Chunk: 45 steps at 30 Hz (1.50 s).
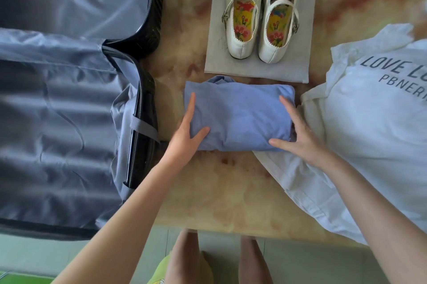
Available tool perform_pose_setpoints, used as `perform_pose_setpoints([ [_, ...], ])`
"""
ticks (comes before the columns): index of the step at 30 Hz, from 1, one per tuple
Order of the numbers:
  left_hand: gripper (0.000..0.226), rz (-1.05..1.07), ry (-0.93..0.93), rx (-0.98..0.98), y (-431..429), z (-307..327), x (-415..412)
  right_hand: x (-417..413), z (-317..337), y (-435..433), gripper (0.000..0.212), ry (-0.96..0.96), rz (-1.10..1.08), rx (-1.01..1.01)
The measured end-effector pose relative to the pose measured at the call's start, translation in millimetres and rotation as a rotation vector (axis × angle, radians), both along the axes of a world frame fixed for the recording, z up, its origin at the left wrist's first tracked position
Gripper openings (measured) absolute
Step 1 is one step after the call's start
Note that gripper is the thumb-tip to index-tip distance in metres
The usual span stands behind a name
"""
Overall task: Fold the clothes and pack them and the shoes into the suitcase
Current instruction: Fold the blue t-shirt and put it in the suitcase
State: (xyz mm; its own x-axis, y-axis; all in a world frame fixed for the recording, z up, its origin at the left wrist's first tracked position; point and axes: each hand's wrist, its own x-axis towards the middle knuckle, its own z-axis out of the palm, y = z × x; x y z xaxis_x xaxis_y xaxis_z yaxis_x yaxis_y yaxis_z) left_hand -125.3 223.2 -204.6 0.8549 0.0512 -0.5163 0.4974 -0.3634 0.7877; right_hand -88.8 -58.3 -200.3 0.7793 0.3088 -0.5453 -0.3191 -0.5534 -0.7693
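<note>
The left hand (187,128) and right hand (298,135) press flat, fingers straight, on either end of the folded blue garment (240,117) mid-table (219,191), a light, limp bundle probably best scooped under both ends, with the open suitcase (57,121) at 9 o'clock, white shoes (261,17) at 12 and white T-shirt (374,121) at 3.

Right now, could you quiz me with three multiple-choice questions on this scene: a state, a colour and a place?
1. The suitcase is: A zipped shut; B lying open; C standing upright.
2. The folded garment between the left hand and the right hand is: A blue; B red; C black.
3. The white shoes stand: A in the suitcase; B on the folded garment; C on a grey cloth on the table.

Answers: B, its lining shows; A, it is plainly light blue; C, the pair sits on the cloth beyond the garment.
</note>
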Motion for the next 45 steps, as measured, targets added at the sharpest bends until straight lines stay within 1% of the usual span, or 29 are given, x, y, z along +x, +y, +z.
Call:
perform_pose_setpoints([
  [2,0.070,-0.014,0.034,-0.037,3.3,-3.9,-2.1,3.5,-0.4,2.0,0.093,0.063,0.077,-0.030],
  [4,0.063,-0.013,0.060,-0.080,6.4,-5.8,-0.9,9.8,-1.3,3.9,0.091,0.089,0.088,-0.027],
  [7,0.068,0.011,0.156,-0.195,11.1,-5.3,3.9,18.1,-1.6,6.4,0.091,0.113,0.057,-0.037],
  [9,0.072,0.038,0.187,-0.219,10.7,-4.4,7.2,22.8,0.3,10.8,0.092,0.122,0.051,-0.053],
  [12,0.074,0.074,0.138,-0.172,4.7,-0.1,9.7,26.2,7.8,19.7,0.088,0.099,0.015,-0.088],
  [16,0.074,0.070,0.049,-0.108,4.2,17.2,7.3,19.4,26.0,29.5,0.081,0.072,-0.050,-0.052],
  [21,0.078,0.089,-0.026,-0.158,19.8,58.9,5.4,5.3,51.9,33.5,0.082,0.200,-0.179,0.154],
  [23,0.078,0.082,-0.074,-0.152,27.6,79.3,3.5,1.7,67.4,38.4,0.082,0.212,-0.204,0.221],
  [26,0.077,0.078,-0.143,-0.115,48.3,109.7,2.2,1.6,96.3,57.3,0.084,0.176,-0.197,0.257],
  [30,0.078,0.132,-0.191,-0.088,95.9,143.2,2.4,5.8,131.8,110.3,0.086,0.082,-0.145,0.242],
  [34,0.077,0.186,-0.236,-0.007,165.8,166.9,-0.5,11.2,147.2,188.9,0.086,0.006,-0.082,0.269],
  [38,0.078,0.241,-0.215,0.076,247.1,179.9,-7.6,12.8,146.3,275.7,0.086,0.003,-0.021,0.327],
  [41,0.077,0.275,-0.201,0.108,309.0,180.7,-12.2,13.5,139.7,341.1,0.085,-0.012,0.021,0.352],
  [45,0.076,0.328,-0.188,0.113,385.8,171.2,-5.8,16.4,123.4,419.8,0.084,-0.071,0.026,0.382],
])
